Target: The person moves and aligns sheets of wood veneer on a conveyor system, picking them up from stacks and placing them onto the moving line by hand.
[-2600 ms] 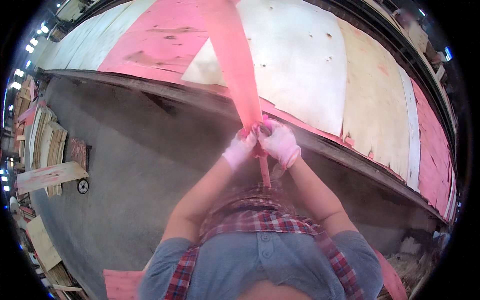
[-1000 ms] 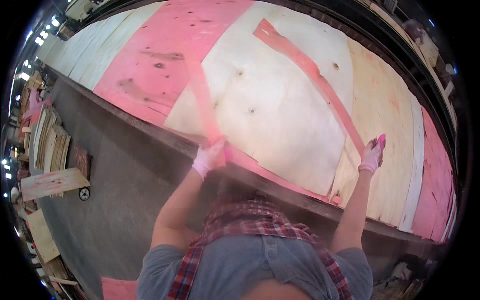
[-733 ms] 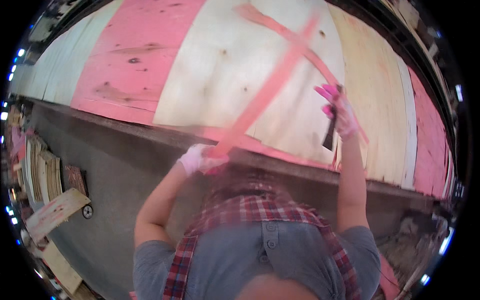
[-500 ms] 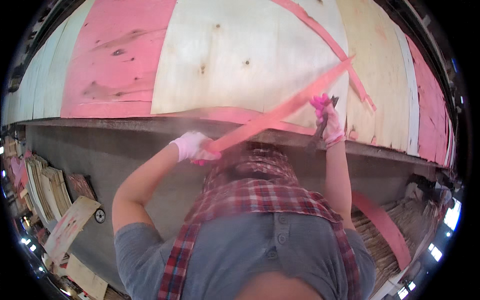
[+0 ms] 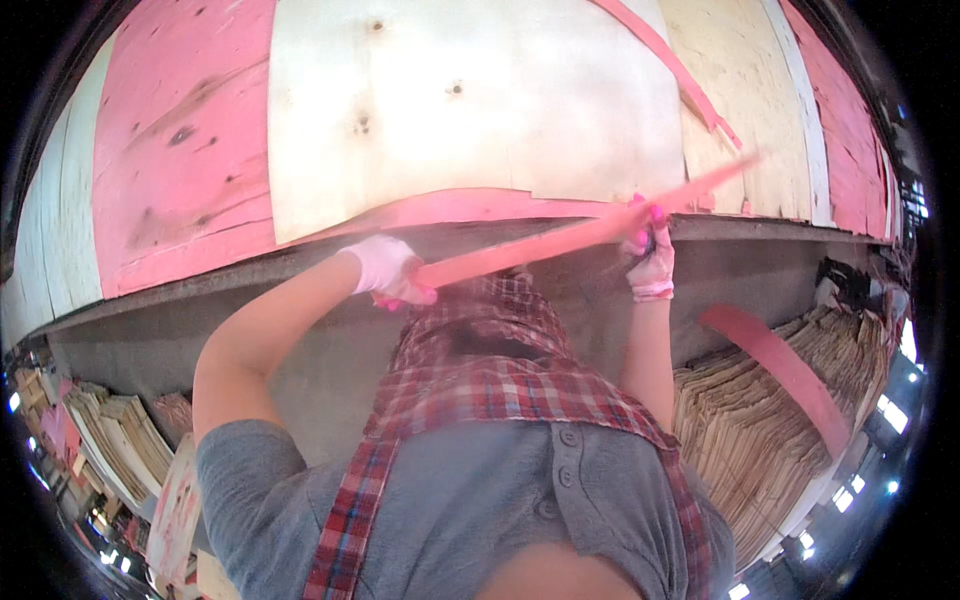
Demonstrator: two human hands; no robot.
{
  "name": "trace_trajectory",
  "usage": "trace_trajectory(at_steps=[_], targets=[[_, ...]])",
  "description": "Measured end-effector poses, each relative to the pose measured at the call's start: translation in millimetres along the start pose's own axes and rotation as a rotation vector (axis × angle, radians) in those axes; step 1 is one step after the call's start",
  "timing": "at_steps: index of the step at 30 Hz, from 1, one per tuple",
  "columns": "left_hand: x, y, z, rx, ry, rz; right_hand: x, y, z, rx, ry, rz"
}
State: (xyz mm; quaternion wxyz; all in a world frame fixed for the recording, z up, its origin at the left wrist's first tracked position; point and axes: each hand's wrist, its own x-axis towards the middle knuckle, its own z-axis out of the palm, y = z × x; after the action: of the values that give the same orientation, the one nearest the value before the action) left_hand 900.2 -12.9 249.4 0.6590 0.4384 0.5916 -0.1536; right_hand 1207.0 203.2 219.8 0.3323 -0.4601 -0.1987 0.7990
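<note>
A long, narrow strip of pink wood veneer (image 5: 540, 245) slants up to the right in front of me, its far tip blurred. My gloved left hand (image 5: 390, 272) is closed around its near end. My gloved right hand (image 5: 652, 262), fingertips stained pink, is closed at the strip farther along, with its fingers against the strip. A dark tool (image 5: 640, 250) sits in that same hand, mostly hidden by the fingers and the strip. Beyond both hands lies a pale veneer sheet (image 5: 460, 130) on the worktop, with a ragged pink layer (image 5: 450, 205) showing along its front edge.
Another thin pink strip (image 5: 675, 65) lies across the sheets at the far right. A pink sheet (image 5: 190, 140) covers the left side. Below the worktop, to the right, stands a stack of veneer (image 5: 760, 420) with a curved pink strip (image 5: 785, 375) on it. Boards (image 5: 125, 435) lean at lower left.
The held strip has swung to a flatter slant. My right hand has moved down toward me and now meets the strip; the dark tool shows less. The whole view has shifted slightly.
</note>
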Motion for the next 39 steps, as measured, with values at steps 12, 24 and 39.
trace_trajectory(at_steps=[12, 24, 39], targets=[[-15, -130, 2, -1.150, 1.442, 0.399, 35, 55, -56, -0.042, 0.514, -0.119], [31, -130, 61, -0.655, 1.536, 0.154, 23, 28, -49, 0.033, 0.472, -0.045], [34, -113, 63, -0.553, 1.545, 0.071, 49, 74, -29, -0.022, 0.552, -0.119]])
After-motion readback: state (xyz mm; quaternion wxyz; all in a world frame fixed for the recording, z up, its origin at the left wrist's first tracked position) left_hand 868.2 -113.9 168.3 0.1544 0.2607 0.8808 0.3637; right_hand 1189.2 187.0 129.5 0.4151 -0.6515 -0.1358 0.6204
